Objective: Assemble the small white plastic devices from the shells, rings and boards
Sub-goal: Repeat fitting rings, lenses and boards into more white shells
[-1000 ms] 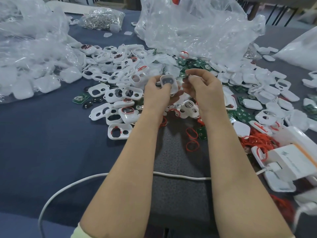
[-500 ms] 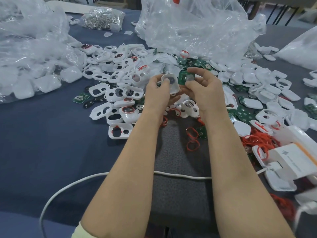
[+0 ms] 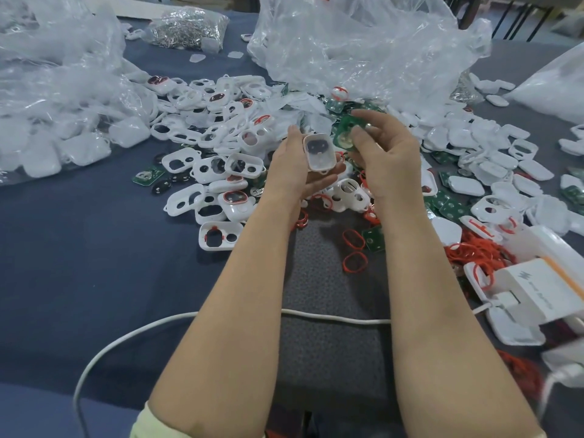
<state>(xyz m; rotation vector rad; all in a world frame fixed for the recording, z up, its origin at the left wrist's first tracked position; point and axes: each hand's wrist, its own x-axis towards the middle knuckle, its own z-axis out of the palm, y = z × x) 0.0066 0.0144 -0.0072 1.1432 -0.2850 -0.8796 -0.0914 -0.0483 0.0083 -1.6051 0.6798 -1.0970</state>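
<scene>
Our hands have parted slightly: above the desk, our left hand grips the shell, long axis toward the far edge, and our right hand pinches the board just right of it.

Open blue cloth near left gives room, crossed by a cable; shells crowd the middle, bags block far.

No wording that can be read with certainty.
A dark zigzag emblem and, beneath it, a line of small grey print are borne on the sloping top face of the white box at the right side of the table, where a white cable is plugged in; the letters are too blurred to be made out.
</scene>
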